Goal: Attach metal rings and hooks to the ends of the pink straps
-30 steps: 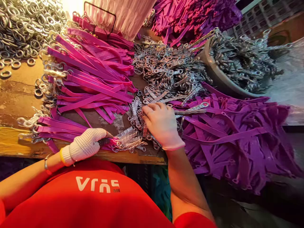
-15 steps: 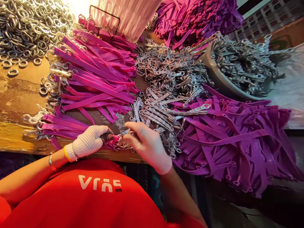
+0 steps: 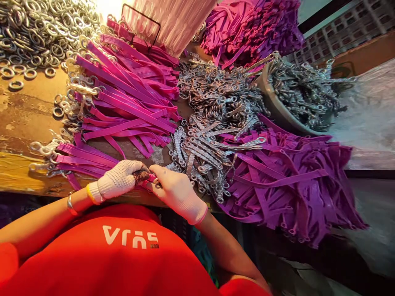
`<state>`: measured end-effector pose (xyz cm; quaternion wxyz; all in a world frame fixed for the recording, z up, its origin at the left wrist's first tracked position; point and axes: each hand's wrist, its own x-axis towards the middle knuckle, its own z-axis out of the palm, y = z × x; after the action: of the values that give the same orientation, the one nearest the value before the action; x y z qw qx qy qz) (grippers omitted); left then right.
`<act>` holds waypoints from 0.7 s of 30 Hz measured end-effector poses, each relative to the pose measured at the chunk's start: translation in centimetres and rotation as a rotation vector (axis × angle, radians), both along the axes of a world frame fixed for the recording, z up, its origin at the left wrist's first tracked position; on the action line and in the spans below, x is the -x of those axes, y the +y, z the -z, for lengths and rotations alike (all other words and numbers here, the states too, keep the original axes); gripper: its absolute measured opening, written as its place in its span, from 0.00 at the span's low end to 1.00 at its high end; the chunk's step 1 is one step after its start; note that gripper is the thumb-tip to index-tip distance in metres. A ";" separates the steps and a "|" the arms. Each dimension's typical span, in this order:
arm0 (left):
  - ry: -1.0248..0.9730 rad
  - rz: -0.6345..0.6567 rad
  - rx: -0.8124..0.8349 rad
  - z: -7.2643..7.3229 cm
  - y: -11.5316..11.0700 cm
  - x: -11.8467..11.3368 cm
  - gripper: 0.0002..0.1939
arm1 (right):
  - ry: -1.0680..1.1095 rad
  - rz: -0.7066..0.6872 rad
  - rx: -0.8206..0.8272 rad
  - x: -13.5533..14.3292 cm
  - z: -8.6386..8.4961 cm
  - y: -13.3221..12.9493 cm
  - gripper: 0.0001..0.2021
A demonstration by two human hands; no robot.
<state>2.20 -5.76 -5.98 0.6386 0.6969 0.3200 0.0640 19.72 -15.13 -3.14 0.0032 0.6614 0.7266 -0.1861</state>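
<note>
My left hand (image 3: pixel 117 180), in a dotted white glove with dark fingertips, is closed on a pink strap (image 3: pixel 151 177) at the table's front edge. From the right, my gloved right hand (image 3: pixel 178 192) pinches the same strap's end, its fingertips almost meeting those of the left. Fingers hide most of the strap and any metal part at its end. Just left of my hands lie several pink straps (image 3: pixel 84 158) with metal rings and links at their ends. Beyond my right hand is a heap of flat twisted metal links (image 3: pixel 202 150).
Metal rings (image 3: pixel 37 33) are piled at the far left. A larger row of pink straps (image 3: pixel 132 109) lies mid-table. Purple straps (image 3: pixel 286 181) spread over the right edge, below a tilted tub (image 3: pixel 263 88) of metal links. More purple straps (image 3: pixel 247 31) are heaped behind.
My right hand has moved left and closed in on the strap end beside my left hand. Metal links visible between the hands before are now covered. The view has shifted slightly.
</note>
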 end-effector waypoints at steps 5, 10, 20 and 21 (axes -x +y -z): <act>0.008 -0.072 0.198 0.0 -0.4 0.4 0.17 | 0.208 0.134 -0.039 -0.2 0.6 -0.3 0.17; -0.035 -0.121 0.426 0.7 -0.3 0.7 0.20 | 0.528 0.336 -0.050 0.0 0.6 -0.5 0.14; -0.061 0.003 0.283 -0.4 0.1 0.5 0.21 | 0.053 0.046 -0.109 0.4 0.6 -0.5 0.12; -0.063 0.025 0.258 -0.2 0.0 0.5 0.21 | -0.004 0.016 -0.085 0.4 0.6 -0.4 0.10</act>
<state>1.74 -5.77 -5.75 0.7334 0.6107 0.2964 0.0362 19.33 -15.54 -3.70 -0.0251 0.6672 0.7284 -0.1540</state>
